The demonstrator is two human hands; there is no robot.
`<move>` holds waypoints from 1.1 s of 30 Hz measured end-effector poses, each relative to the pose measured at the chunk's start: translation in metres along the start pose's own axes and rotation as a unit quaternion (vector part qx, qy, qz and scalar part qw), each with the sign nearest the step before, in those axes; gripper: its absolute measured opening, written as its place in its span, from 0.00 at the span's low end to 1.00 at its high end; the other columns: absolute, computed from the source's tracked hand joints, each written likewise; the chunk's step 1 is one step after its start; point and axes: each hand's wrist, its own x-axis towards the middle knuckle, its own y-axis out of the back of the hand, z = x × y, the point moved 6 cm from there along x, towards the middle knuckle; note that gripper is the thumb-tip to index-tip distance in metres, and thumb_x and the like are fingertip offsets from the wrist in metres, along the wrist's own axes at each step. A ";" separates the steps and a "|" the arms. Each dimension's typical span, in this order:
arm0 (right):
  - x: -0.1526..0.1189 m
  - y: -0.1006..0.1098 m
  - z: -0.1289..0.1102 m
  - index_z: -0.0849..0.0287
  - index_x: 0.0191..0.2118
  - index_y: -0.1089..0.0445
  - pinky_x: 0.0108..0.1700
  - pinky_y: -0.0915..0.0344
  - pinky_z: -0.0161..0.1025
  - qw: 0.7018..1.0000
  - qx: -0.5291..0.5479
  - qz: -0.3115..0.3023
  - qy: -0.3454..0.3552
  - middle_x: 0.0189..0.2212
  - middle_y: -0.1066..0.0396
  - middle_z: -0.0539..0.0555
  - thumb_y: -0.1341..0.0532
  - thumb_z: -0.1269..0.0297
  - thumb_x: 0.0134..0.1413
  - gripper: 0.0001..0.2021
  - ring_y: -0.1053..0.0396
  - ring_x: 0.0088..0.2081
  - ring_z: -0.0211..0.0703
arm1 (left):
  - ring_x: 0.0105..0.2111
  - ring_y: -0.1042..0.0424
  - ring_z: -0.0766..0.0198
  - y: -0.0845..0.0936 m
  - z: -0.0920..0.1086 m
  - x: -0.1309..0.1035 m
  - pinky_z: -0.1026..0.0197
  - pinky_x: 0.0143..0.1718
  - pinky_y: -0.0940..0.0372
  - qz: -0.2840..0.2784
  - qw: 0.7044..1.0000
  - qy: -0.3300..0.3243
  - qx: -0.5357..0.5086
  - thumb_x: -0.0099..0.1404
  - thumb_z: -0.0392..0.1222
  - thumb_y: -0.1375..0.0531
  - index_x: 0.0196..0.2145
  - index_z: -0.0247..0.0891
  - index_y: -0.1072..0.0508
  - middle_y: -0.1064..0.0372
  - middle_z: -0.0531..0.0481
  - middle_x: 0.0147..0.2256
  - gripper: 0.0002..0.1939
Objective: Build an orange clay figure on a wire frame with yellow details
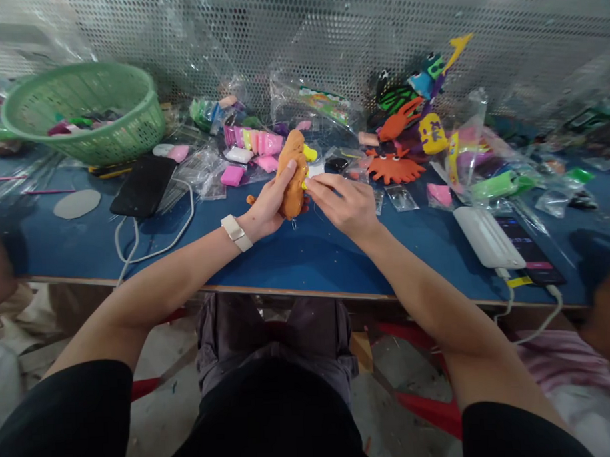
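Note:
My left hand is wrapped round an orange clay figure, its thumb lying on the front of the figure. A white band is on that wrist. My right hand is closed in a pinch at the figure's right side, on a small yellow piece that touches the orange clay. A larger yellow lump shows beside the figure's upper right. Pink clay blocks lie left of the figure, and an orange crab shape lies to the right.
A green basket stands at the back left, near a black phone with a white cable. Plastic bags and clay figures line the back of the blue table. A white power bank and another phone lie right. People sit at both sides.

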 end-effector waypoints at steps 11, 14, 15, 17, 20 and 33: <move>0.001 -0.017 0.008 0.52 0.39 0.18 0.32 0.22 0.45 0.841 0.429 0.062 -0.324 0.28 0.19 0.52 0.35 0.19 0.67 0.36 0.21 0.27 0.46 | 0.42 0.17 0.55 0.002 0.007 0.003 0.49 0.51 0.18 0.024 0.996 -0.068 0.052 0.86 0.60 0.35 0.50 0.41 0.20 0.19 0.45 0.40 0.18; 0.003 -0.024 0.007 0.53 0.35 0.18 0.31 0.23 0.43 0.809 0.483 0.025 -0.335 0.29 0.17 0.53 0.26 0.20 0.57 0.35 0.22 0.26 0.44 | 0.42 0.17 0.60 0.002 0.010 0.003 0.59 0.46 0.19 0.030 0.993 -0.099 0.051 0.86 0.55 0.35 0.49 0.41 0.21 0.19 0.47 0.39 0.15; 0.003 -0.024 0.006 0.53 0.36 0.17 0.31 0.22 0.43 0.803 0.494 0.015 -0.333 0.30 0.16 0.53 0.24 0.22 0.56 0.34 0.22 0.27 0.44 | 0.40 0.19 0.62 0.002 0.011 0.002 0.62 0.43 0.21 0.032 0.993 -0.104 0.047 0.86 0.54 0.35 0.47 0.41 0.21 0.19 0.48 0.38 0.14; 0.004 -0.024 0.005 0.54 0.37 0.15 0.32 0.21 0.43 0.801 0.500 0.010 -0.330 0.31 0.15 0.53 0.22 0.25 0.55 0.32 0.20 0.28 0.44 | 0.35 0.22 0.65 0.000 0.013 0.000 0.65 0.39 0.25 0.037 0.993 -0.106 0.040 0.87 0.51 0.35 0.45 0.41 0.22 0.21 0.49 0.37 0.13; 0.003 -0.021 0.004 0.55 0.38 0.14 0.34 0.18 0.44 0.806 0.496 0.022 -0.323 0.31 0.14 0.54 0.20 0.28 0.55 0.31 0.19 0.28 0.45 | 0.33 0.24 0.66 -0.002 0.013 -0.002 0.63 0.37 0.27 0.039 0.994 -0.102 0.032 0.87 0.48 0.36 0.43 0.40 0.22 0.22 0.50 0.38 0.13; 0.001 -0.001 -0.004 0.52 0.52 0.19 0.45 0.15 0.46 0.915 0.327 0.048 -0.233 0.44 0.11 0.55 0.31 0.51 0.74 0.12 0.13 0.40 0.49 | 0.47 0.15 0.56 0.000 0.009 -0.002 0.53 0.54 0.17 0.028 0.996 -0.072 0.034 0.86 0.53 0.34 0.48 0.41 0.19 0.17 0.45 0.44 0.13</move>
